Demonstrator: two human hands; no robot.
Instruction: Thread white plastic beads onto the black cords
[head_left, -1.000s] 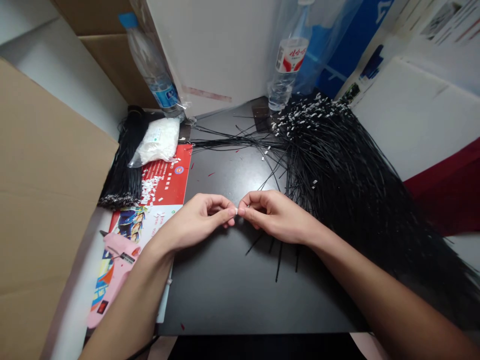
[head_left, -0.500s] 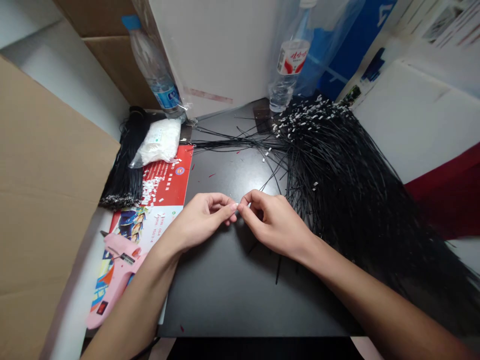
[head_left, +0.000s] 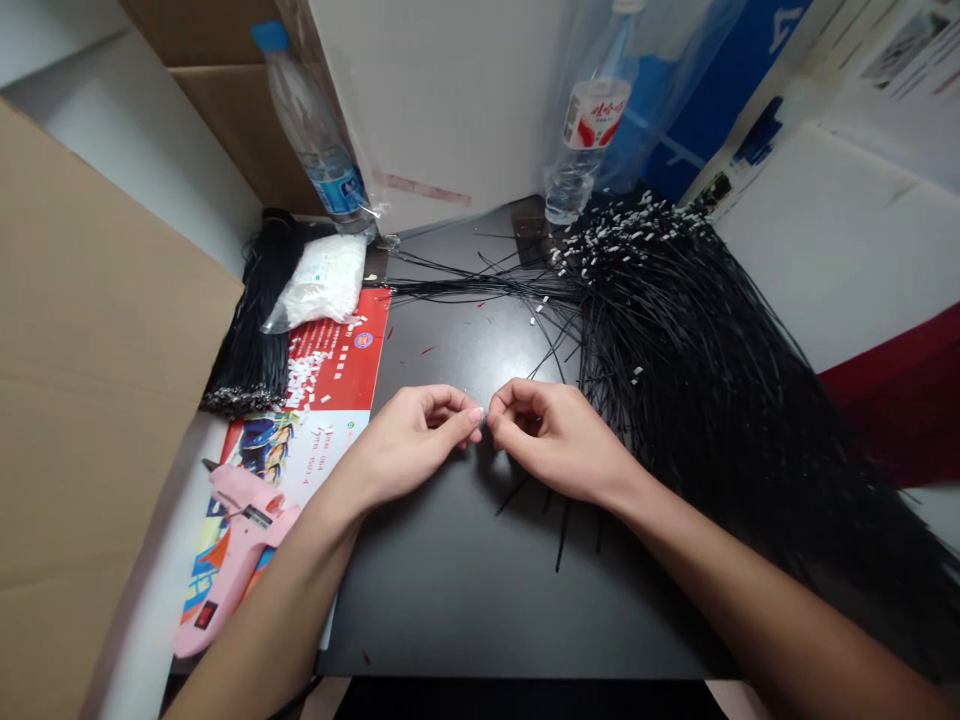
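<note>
My left hand (head_left: 409,445) and my right hand (head_left: 555,435) hover close together over a black tabletop (head_left: 480,590), their fingertips a small gap apart. Between the right thumb and fingers is a tiny pale piece (head_left: 489,420), partly hidden. Whether the left fingers hold anything, I cannot tell. A large spread of thin black cords (head_left: 697,390) with small white tabs at their far ends lies just beyond my right hand. Several loose cord ends (head_left: 560,535) stick out below that hand.
A pink glue gun (head_left: 232,560) rests on printed red-and-white cards (head_left: 330,365), beside a bag of white pieces (head_left: 319,285) and a black cord bundle (head_left: 251,340). Two water bottles (head_left: 315,130) (head_left: 585,150) stand behind. Cardboard (head_left: 90,400) rises at left.
My fingertips, nearly touching a second ago, have drawn slightly apart. The right hand has shifted a little to the right, and the whole view has moved slightly.
</note>
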